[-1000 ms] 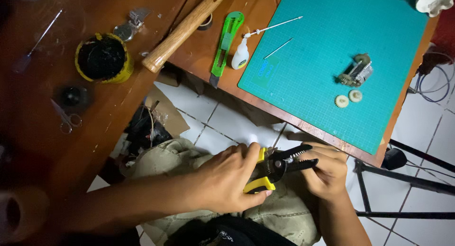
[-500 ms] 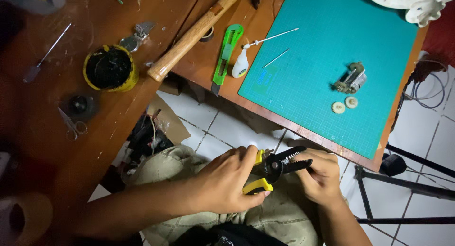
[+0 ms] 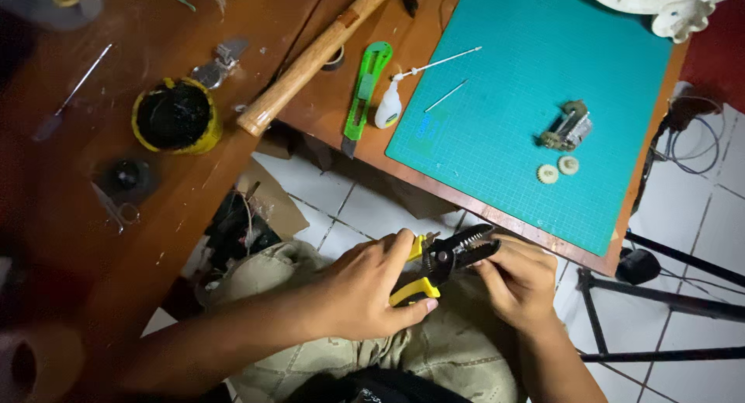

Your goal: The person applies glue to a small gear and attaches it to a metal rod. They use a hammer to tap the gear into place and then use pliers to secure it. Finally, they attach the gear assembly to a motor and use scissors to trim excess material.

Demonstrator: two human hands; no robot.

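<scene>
Left hand (image 3: 365,294) grips yellow-handled wire strippers (image 3: 438,263) over the lap; right hand (image 3: 520,283) pinches something small at their tip, below the worktop (image 3: 434,178).

Left hand (image 3: 365,290) grips yellow-handled wire stripper (image 3: 442,262); right hand (image 3: 520,283) pinches at its jaws, over lap.
</scene>
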